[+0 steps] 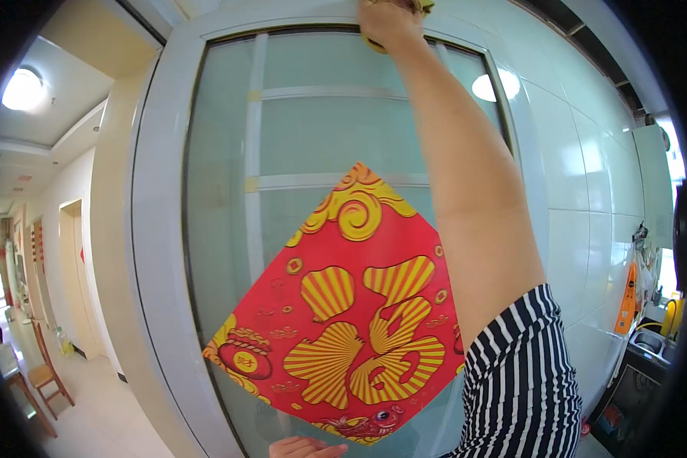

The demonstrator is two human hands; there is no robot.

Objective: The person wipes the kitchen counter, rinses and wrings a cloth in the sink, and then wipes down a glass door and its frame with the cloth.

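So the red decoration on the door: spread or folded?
Spread: the red decoration shows as a broad diamond, top, left and bottom corners visible; the right arm hides the fourth.

Upper glass (320, 137) free left of the raised right arm (473, 168), which bars the right side; red poster (389, 244) covers lower middle; door frame (160, 191) edges left.

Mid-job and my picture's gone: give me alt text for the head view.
The right hand, raised, holds a yellow cloth at the top of a white door frame around a glass panel. A red diamond-shaped poster with a gold character is on the glass; the left hand, partly cut off, is near its bottom tip.
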